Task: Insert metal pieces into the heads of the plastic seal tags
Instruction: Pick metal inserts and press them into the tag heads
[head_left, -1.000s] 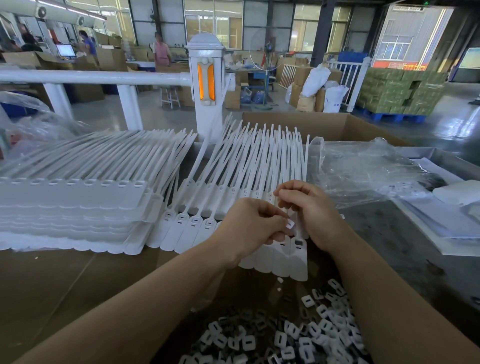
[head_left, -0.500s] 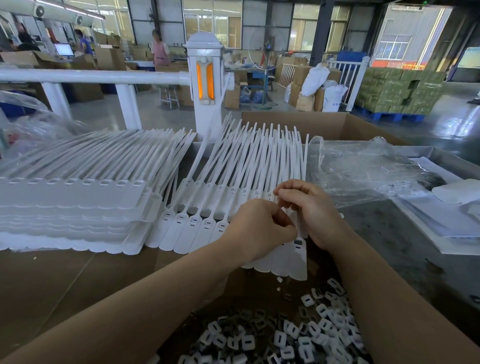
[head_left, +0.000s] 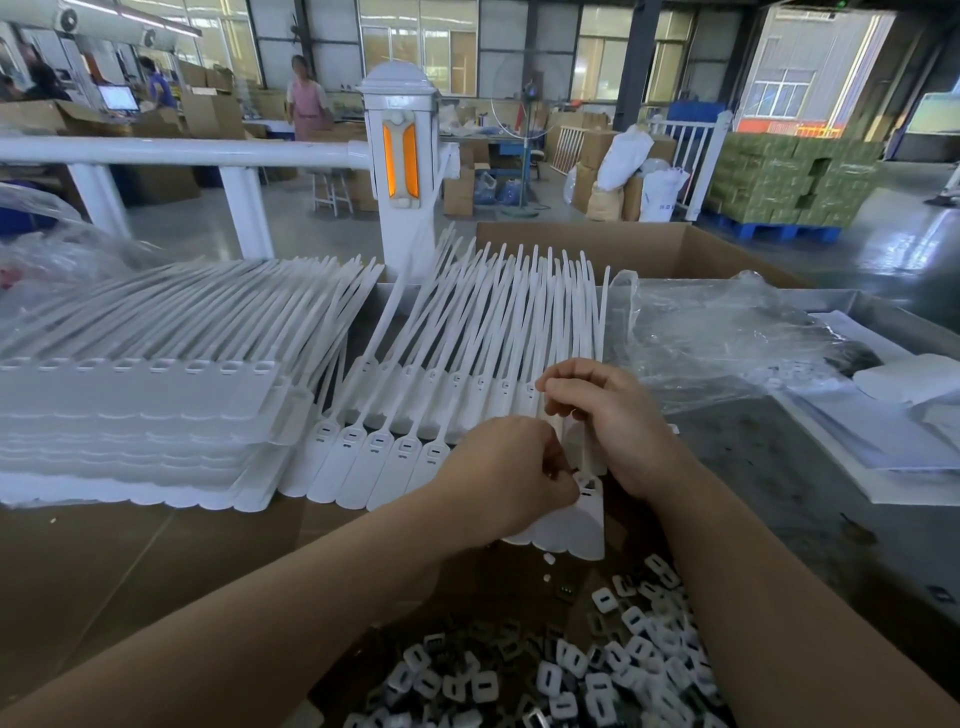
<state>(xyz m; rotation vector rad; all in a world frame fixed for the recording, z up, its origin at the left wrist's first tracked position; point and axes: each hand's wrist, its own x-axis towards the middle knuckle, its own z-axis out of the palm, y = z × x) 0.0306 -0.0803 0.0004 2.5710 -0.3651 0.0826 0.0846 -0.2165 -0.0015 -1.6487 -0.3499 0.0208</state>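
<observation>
Factory bench, head view. Left hand (head_left: 511, 467), fingers curled, pinches at slotted head of rightmost white plastic seal tag (head_left: 589, 512) in fanned row; whether small metal piece sits between fingertips cannot be told. Right hand (head_left: 610, 415), fingers curled, grips strap part of same tags just above. Row of white tags (head_left: 467, 374) lies on brown cardboard sheet (head_left: 130, 561), beside flat stack of white tag sheets (head_left: 135, 415) at left. Heap of small white-and-metal square pieces (head_left: 571, 670) near, below hands. Crumpled clear plastic bag (head_left: 727, 338) at right.
</observation>
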